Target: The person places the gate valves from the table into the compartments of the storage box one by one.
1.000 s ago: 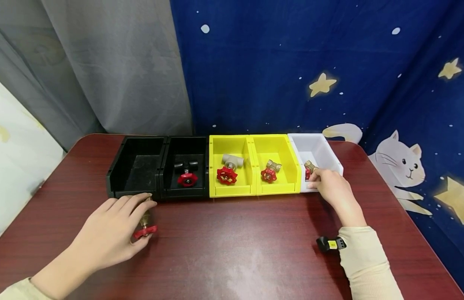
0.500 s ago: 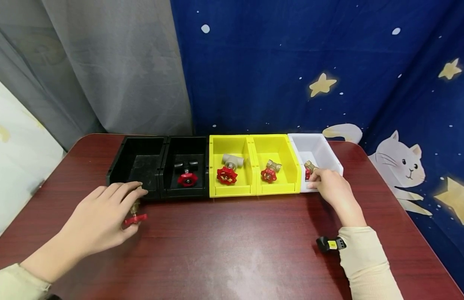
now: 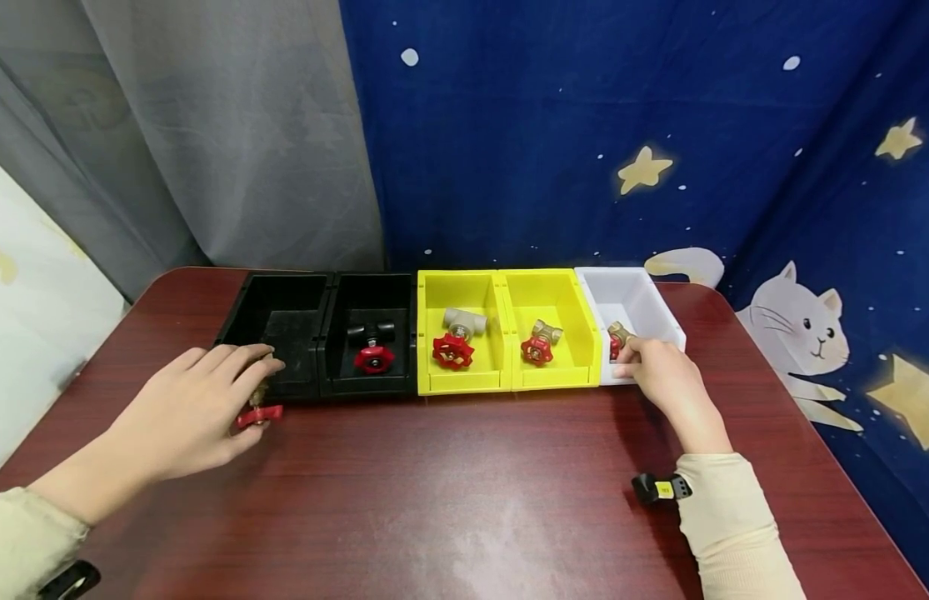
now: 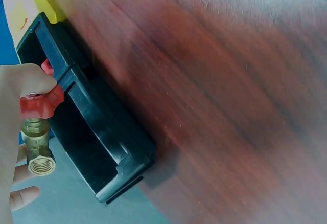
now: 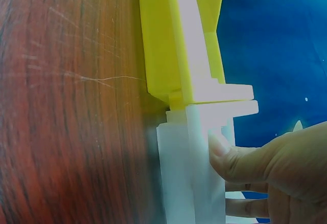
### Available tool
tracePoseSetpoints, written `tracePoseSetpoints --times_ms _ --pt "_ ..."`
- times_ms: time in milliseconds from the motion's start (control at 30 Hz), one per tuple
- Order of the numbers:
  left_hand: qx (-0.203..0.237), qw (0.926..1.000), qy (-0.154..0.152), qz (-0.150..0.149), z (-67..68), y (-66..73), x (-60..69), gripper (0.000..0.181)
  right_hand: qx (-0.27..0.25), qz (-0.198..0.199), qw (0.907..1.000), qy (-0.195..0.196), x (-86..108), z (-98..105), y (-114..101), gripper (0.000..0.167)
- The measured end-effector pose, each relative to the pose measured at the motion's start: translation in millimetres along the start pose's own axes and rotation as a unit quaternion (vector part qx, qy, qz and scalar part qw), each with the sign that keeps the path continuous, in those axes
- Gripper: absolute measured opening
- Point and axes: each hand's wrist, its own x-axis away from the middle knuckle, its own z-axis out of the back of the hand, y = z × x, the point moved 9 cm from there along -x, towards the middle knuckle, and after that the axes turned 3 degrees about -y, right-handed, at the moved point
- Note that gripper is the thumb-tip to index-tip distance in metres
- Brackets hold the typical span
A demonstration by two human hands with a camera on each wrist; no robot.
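Observation:
My left hand [image 3: 182, 417] holds a brass valve [image 4: 38, 147] by its red handwheel [image 4: 43, 104], just in front of the leftmost black bin [image 3: 284, 379]. In the left wrist view the valve's threaded opening points down, and several fingers lie behind it. My right hand [image 3: 666, 375] is at the front of the white bin [image 5: 176, 173]. Its thumb lies over the outside of the front wall and its fingers reach behind that wall. Inside, right by the fingertips, lies a brass valve [image 3: 621, 331] with a red handwheel, partly hidden; I cannot tell whether they touch it.
The second black bin [image 3: 368, 385] holds a black valve [image 3: 372, 333]. Two yellow bins [image 3: 464, 382] hold a grey valve [image 3: 464, 323] and a brass valve [image 3: 546, 333]. All bins stand side by side on the dark red table [image 3: 449, 483], before a blue curtain [image 3: 509, 167].
My left hand has moved left and away from me with the brass valve, towards the leftmost black bin. My right hand has stayed still at the white bin.

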Motion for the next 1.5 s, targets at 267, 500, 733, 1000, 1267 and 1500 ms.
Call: tracePoseSetpoints --times_ms 267,500,733,1000,1267,1500 --pt "-0.005 0.9999 0.002 -0.011 0.2 -11.0 -14.2 0.062 0.0 0.001 1.0 0.002 0.4 0 0 0.01" --pt "-0.02 0.9994 -0.013 -0.025 -5.0 -20.4 -31.0 0.06 -0.001 0.005 1.0 0.007 1.0 1 -1 0.01" --pt "-0.033 0.9985 -0.035 -0.025 -11.4 -31.4 -41.2 0.063 0.0 0.011 0.9999 0.01 -0.3 2 -6 0.011" --pt "-0.038 0.994 -0.103 -0.002 -27.9 -43.4 -50.0 0.061 0.003 0.011 0.9999 0.008 -0.9 2 -6 0.011" --pt "-0.031 0.981 -0.191 0.003 -53.0 -49.5 -58.5 0.066 -0.001 0.002 1.0 0.0 0.5 1 -1 0.011" --pt "-0.005 0.9658 -0.257 0.036 -75.5 -60.4 -63.2 0.065 -0.004 0.004 1.0 -0.001 -0.1 1 -2 0.01"
